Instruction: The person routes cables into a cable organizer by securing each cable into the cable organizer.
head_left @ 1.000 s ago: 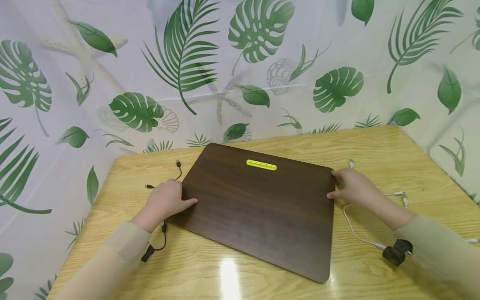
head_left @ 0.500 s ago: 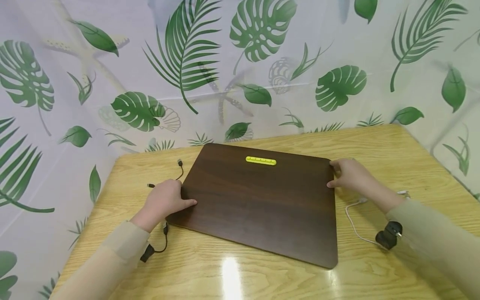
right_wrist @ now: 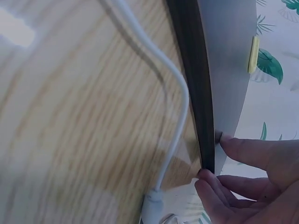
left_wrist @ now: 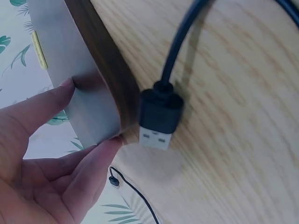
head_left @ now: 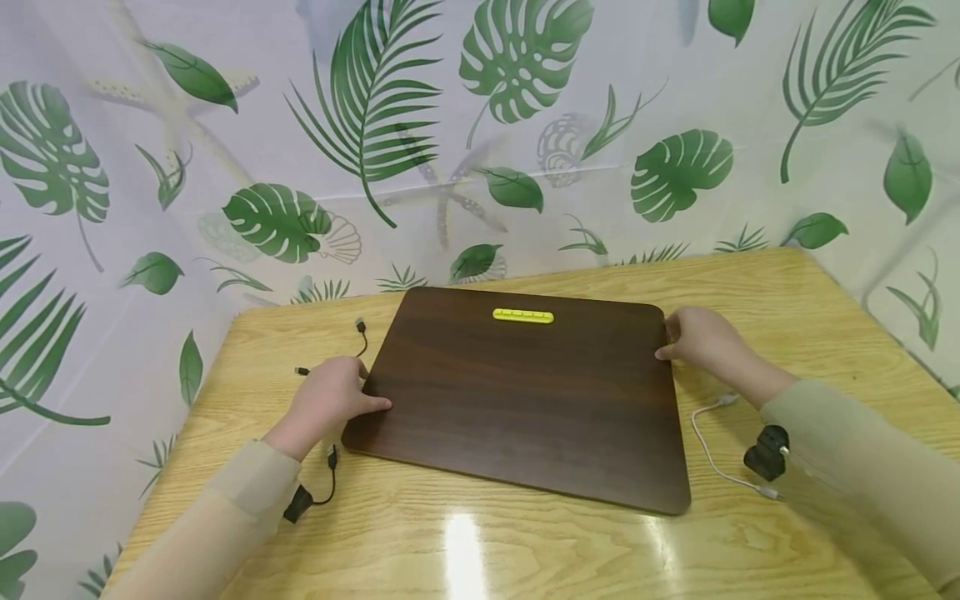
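Head view: a dark wood-look board (head_left: 517,392) lies on or just above the worktop (head_left: 375,533), which cannot be told, between the left hand (head_left: 326,402) and right hand (head_left: 705,337). A yellow strip (head_left: 523,316) sits near its far edge.

Left wrist view: the left hand pinches the board's edge, thumb on the upper face, opening no wider than the board's thickness. A black USB plug (left_wrist: 161,112) is near.

Right wrist view: the right hand pinches the opposite edge likewise; a white cable (right_wrist: 183,102) runs alongside. The board is judged stiff, moderately heavy, not fragile, its smooth face possibly slippery; opposed holds on both short sides, clear of the strip, appear soundest
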The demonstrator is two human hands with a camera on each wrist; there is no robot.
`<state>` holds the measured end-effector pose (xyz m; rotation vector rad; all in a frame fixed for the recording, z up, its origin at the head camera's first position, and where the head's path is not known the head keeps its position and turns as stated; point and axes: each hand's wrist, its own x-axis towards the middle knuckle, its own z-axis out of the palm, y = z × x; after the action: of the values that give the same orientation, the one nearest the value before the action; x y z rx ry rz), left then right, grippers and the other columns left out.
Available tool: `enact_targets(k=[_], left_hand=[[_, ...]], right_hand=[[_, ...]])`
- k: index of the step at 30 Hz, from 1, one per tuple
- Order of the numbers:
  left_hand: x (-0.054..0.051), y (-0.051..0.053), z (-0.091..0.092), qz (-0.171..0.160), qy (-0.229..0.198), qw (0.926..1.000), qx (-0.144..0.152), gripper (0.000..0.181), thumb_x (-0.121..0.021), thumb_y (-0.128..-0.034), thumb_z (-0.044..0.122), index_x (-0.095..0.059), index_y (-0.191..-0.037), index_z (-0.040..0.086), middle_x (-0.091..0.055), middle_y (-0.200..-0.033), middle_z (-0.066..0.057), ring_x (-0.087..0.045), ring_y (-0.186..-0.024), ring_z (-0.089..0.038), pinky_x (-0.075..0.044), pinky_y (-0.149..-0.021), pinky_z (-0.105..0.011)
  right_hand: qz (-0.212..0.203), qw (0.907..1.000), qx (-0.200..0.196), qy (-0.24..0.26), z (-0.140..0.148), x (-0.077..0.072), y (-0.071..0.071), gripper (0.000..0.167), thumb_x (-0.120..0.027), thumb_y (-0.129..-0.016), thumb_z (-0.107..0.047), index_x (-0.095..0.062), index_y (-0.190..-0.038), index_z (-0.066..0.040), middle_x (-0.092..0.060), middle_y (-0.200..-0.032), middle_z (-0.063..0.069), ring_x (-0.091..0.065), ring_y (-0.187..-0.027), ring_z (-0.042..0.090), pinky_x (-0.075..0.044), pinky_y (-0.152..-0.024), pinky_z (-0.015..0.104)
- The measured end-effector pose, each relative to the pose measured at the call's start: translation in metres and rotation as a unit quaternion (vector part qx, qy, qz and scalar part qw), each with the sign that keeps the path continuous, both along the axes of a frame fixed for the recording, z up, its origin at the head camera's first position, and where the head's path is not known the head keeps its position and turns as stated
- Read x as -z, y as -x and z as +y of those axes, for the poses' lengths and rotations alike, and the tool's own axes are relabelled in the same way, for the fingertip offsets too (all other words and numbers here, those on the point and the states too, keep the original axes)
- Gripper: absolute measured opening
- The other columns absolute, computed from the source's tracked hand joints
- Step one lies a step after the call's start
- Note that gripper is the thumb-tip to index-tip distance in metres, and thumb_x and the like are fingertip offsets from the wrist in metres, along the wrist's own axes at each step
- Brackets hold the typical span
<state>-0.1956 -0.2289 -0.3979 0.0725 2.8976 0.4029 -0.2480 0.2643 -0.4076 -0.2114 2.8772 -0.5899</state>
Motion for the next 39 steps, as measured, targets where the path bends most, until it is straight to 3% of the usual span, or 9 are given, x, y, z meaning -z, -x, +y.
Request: enact_targets(k=[3, 6, 8, 15, 24, 26, 29, 31, 39], left_hand=[[0.000, 0.000, -0.001, -0.005, -0.009, 1.0000, 0.000, 0.053, -0.090, -0.0858, 0.036, -0.073, -0.114, -0.006, -0.078, -0.109, -0.020, -0.071, -0.088, -0.029, -0.060, -0.083, -0.046], [0.001, 0.000, -0.001, -0.007, -0.016, 0.9998, -0.002, 0.057, -0.091, -0.0851, 0.036, -0.073, -0.119, -0.007, -0.077, -0.118, -0.022, -0.074, -0.100, -0.034, -0.060, -0.090, -0.050], [0.001, -0.001, -0.002, -0.012, -0.021, 0.9997, -0.006, 0.058, -0.091, -0.0852, 0.036, -0.072, -0.120, -0.007, -0.076, -0.120, -0.022, -0.074, -0.103, -0.036, -0.060, -0.091, -0.051], [0.003, -0.006, -0.004, -0.013, -0.037, 0.9990, -0.023, 0.055, -0.091, -0.0846, 0.036, -0.075, -0.117, -0.005, -0.078, -0.118, -0.021, -0.075, -0.101, -0.035, -0.061, -0.091, -0.050], [0.003, -0.009, -0.008, -0.001, -0.035, 0.9991, -0.024, 0.053, -0.093, -0.0822, 0.036, -0.076, -0.112, -0.005, -0.078, -0.117, -0.022, -0.075, -0.096, -0.033, -0.061, -0.090, -0.051], [0.003, -0.009, -0.008, -0.001, -0.038, 0.9990, -0.025, 0.041, -0.093, -0.0821, 0.036, -0.073, -0.088, 0.001, -0.075, -0.085, -0.013, -0.066, -0.072, -0.022, -0.059, -0.072, -0.041], [0.003, -0.010, -0.007, -0.002, -0.049, 0.9985, -0.026, 0.051, -0.093, -0.0817, 0.036, -0.052, -0.063, 0.013, -0.040, -0.057, 0.003, -0.036, -0.055, -0.012, -0.037, -0.055, -0.029], [0.005, -0.010, -0.005, -0.003, -0.058, 0.9980, -0.027, 0.065, -0.094, -0.0810, 0.036, -0.034, -0.061, 0.021, -0.018, -0.060, 0.009, -0.019, -0.059, -0.010, -0.021, -0.057, -0.027], [0.008, -0.012, -0.004, -0.014, -0.073, 0.9971, -0.018, 0.070, -0.094, -0.0809, 0.032, -0.033, -0.050, 0.021, -0.018, -0.052, 0.010, -0.013, -0.054, -0.008, -0.016, -0.053, -0.025]], right_hand=[[-0.001, 1.0000, 0.009, -0.004, 0.001, -0.002, -0.002, 0.031, -0.080, -0.092, -0.015, -0.062, -0.080, 0.008, -0.061, -0.074, 0.018, -0.056, -0.069, 0.026, -0.046, -0.064, 0.038], [-0.006, 0.9998, 0.017, -0.010, 0.002, -0.004, -0.005, 0.037, -0.078, -0.093, -0.016, -0.071, -0.099, 0.019, -0.073, -0.098, 0.035, -0.069, -0.082, 0.039, -0.058, -0.076, 0.051], [-0.006, 0.9997, 0.018, -0.013, 0.003, -0.005, -0.008, 0.039, -0.078, -0.093, -0.017, -0.074, -0.112, 0.017, -0.073, -0.116, 0.035, -0.073, -0.094, 0.044, -0.059, -0.086, 0.058], [-0.037, 0.9992, 0.012, -0.011, 0.006, -0.004, -0.010, 0.030, -0.079, -0.094, -0.022, -0.081, -0.095, 0.008, -0.078, -0.076, 0.011, -0.068, -0.076, 0.025, -0.056, -0.073, 0.044], [-0.033, 0.9991, 0.017, 0.021, 0.001, 0.000, -0.011, 0.025, -0.077, -0.094, -0.018, -0.078, -0.090, 0.007, -0.074, -0.074, 0.009, -0.060, -0.071, 0.022, -0.048, -0.064, 0.034], [-0.032, 0.9990, 0.017, 0.024, -0.001, -0.001, -0.010, 0.026, -0.074, -0.096, -0.014, -0.077, -0.098, 0.011, -0.076, -0.083, 0.018, -0.066, -0.074, 0.029, -0.055, -0.069, 0.040], [-0.030, 0.9990, 0.020, 0.025, -0.001, -0.001, -0.008, 0.036, -0.071, -0.097, -0.010, -0.070, -0.118, 0.019, -0.076, -0.105, 0.030, -0.074, -0.089, 0.038, -0.061, -0.085, 0.053], [-0.028, 0.9990, 0.026, 0.025, 0.000, -0.001, -0.005, 0.040, -0.071, -0.097, -0.009, -0.067, -0.125, 0.020, -0.075, -0.115, 0.033, -0.076, -0.092, 0.039, -0.060, -0.090, 0.056], [-0.046, 0.9941, 0.057, 0.080, 0.005, -0.001, 0.005, 0.037, -0.071, -0.097, -0.006, -0.068, -0.124, 0.019, -0.067, -0.129, 0.037, -0.080, -0.092, 0.035, -0.065, -0.086, 0.049]])
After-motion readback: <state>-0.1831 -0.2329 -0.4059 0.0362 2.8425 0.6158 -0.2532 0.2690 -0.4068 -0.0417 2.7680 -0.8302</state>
